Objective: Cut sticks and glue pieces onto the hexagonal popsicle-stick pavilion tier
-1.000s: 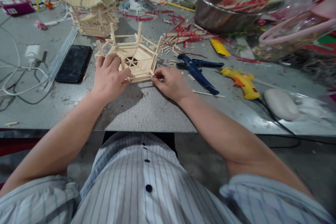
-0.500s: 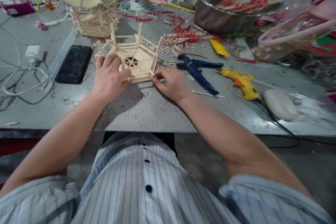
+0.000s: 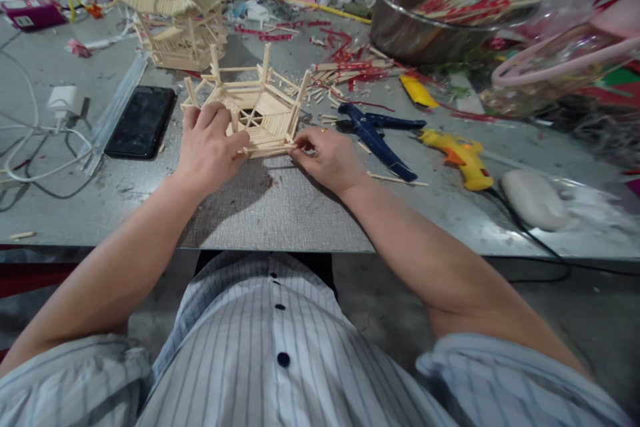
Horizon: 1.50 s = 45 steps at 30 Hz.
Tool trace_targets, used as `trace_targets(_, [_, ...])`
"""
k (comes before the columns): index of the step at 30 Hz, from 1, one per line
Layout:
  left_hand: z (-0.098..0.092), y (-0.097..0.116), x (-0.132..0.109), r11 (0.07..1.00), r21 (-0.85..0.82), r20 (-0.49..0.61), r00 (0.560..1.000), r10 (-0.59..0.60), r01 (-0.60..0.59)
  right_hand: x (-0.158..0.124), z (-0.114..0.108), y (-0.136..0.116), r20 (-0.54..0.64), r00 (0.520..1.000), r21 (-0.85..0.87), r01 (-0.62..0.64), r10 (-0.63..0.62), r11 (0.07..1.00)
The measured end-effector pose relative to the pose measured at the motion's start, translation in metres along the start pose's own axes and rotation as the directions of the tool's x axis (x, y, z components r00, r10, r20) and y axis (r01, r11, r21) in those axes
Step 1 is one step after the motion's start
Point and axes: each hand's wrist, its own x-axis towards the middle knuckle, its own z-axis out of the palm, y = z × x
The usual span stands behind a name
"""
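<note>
A hexagonal frame of thin wooden sticks [image 3: 255, 110] with upright posts stands on the grey table [image 3: 280, 213]. My left hand [image 3: 207, 147] rests on its near left side, fingers curled over the edge and thumb pressed on a thin stick [image 3: 267, 147] lying along the near side. My right hand [image 3: 327, 157] pinches the right end of that same stick at the frame's near right corner.
A taller stick tower [image 3: 175, 7] stands behind. A black phone [image 3: 141, 121] and a white charger [image 3: 63, 101] lie to the left. Blue pliers [image 3: 377, 135], a yellow glue gun [image 3: 460, 157] and a steel bowl [image 3: 440, 3] of sticks sit to the right.
Almost nothing has moved. Both hands stay on the near side of the frame, with my right fingertips shifted slightly along the stick's end.
</note>
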Motion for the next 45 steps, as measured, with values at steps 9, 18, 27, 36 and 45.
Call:
trace_targets(9, [0.005,-0.003,-0.001,1.000,-0.012,-0.064,0.998,0.027,-0.028,0.000,-0.007,0.004,0.075,0.997,0.347,-0.021,-0.005,0.938])
trace_targets(18, [-0.002,0.001,0.003,0.995,0.100,0.043,0.999,-0.001,-0.004,0.000,0.001,0.009,0.105,0.989,0.623,-0.148,0.106,0.768])
trace_targets(27, [0.000,0.002,0.002,0.993,0.119,-0.007,1.000,0.023,-0.022,0.003,0.005,0.011,0.157,0.981,0.684,-0.193,0.116,0.703])
trace_targets(36, [-0.006,0.005,0.004,0.988,0.152,0.038,0.999,0.000,-0.006,0.004,0.006,0.010,0.137,0.983,0.666,-0.182,0.122,0.723])
trace_targets(45, [-0.009,0.008,0.006,0.995,0.095,0.121,0.991,-0.049,0.038,0.001,0.000,0.007,0.079,0.995,0.484,-0.087,0.056,0.871])
